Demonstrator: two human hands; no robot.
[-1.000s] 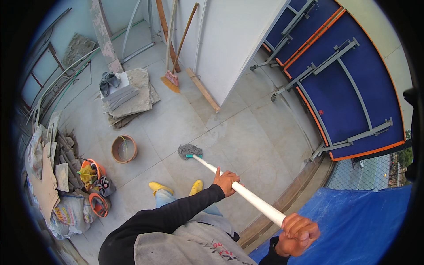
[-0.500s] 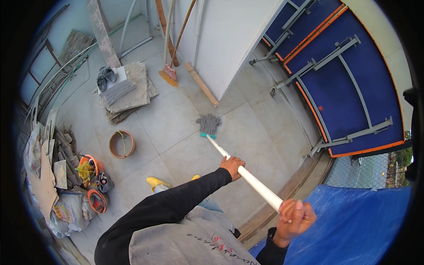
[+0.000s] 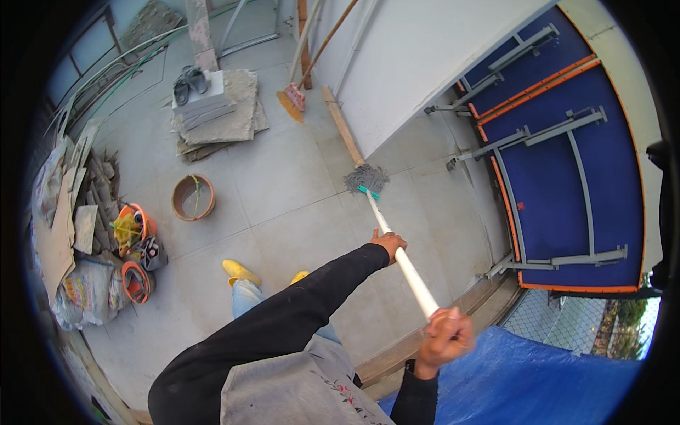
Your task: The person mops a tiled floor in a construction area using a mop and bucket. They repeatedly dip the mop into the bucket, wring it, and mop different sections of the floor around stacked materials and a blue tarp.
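Observation:
A mop with a white handle [image 3: 412, 278] slants across the floor in front of me. Its grey string head [image 3: 365, 178], joined by a green clamp [image 3: 367, 192], is on the tiles beside the end of a wooden strip [image 3: 343, 126]. My left hand [image 3: 389, 245] is closed round the handle about midway down. Nearer to me, my right hand [image 3: 449, 337] grips the handle's top end in a fist.
Left are a brown bucket [image 3: 193, 197], stacked slabs [image 3: 244, 117] with sandals [image 3: 190, 83], and rubble [image 3: 88, 191] beside orange buckets [image 3: 136, 281]. A broom [image 3: 291, 103] leans by a white wall [image 3: 418, 57]. Folded blue table-tennis tables [image 3: 552, 191] and a blue tarp [image 3: 517, 382] are right.
The mop head has moved forward and right over the floor, up to the wooden strip's end. Both hands have shifted with the handle, and the view has turned somewhat.

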